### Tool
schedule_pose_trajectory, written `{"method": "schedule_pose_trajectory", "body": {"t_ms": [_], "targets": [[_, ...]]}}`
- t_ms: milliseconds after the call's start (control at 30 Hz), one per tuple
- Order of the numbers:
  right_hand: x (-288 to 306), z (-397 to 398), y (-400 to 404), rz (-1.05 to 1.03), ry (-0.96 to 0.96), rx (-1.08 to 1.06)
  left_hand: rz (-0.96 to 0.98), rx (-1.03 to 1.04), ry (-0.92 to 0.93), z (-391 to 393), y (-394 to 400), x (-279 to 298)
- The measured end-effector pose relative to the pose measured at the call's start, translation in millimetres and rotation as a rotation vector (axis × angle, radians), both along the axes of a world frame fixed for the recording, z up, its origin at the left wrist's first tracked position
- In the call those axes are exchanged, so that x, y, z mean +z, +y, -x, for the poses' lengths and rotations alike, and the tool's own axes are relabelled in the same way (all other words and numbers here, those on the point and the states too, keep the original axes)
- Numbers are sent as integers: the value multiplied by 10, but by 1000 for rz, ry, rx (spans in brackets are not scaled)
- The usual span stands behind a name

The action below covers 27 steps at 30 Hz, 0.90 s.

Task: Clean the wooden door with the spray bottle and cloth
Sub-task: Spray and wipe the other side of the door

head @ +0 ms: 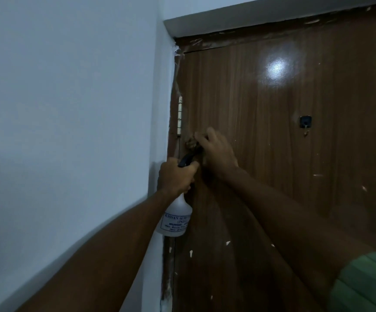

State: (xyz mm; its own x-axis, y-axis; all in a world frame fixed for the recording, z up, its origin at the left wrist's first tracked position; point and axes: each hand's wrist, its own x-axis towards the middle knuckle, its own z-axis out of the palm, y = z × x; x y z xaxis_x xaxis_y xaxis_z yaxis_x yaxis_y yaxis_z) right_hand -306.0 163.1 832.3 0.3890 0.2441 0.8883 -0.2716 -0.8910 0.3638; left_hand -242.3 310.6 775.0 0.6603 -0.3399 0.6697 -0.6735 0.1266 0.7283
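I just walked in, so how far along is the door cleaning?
In hand: the left hand grips the spray bottle; the right hand presses a cloth to the wooden door beside the hinge. Left: pale flecks lower down. Nothing shows as finished.

1 door (272, 131), 1 spray btl (175, 219), 1 cloth (191, 144), 2 hands, 1 hinge (179, 115), 1 hook (305, 122)

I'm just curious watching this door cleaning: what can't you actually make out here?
- Cloth: mostly hidden inside the right hand, head view.
- Spray bottle nozzle: covered by the left hand; label print blurred.
- Door: bottom and right side cut off by the frame edge.
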Motion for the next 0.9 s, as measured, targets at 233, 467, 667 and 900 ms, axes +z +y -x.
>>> {"method": "schedule_pose_trajectory", "body": {"t_ms": [233,467,667,900], "targets": [[207,50,-22,60,7,-86,-97,109,11,-47,91,-55],[-328,-159,-42,229,132,13,65,64,60,9,133,-242],[-134,-105,-12,299,168,-70,89,40,70,50,156,-229],[-737,30,-65,224,196,-12,108,29,73,66,139,-329]]}}
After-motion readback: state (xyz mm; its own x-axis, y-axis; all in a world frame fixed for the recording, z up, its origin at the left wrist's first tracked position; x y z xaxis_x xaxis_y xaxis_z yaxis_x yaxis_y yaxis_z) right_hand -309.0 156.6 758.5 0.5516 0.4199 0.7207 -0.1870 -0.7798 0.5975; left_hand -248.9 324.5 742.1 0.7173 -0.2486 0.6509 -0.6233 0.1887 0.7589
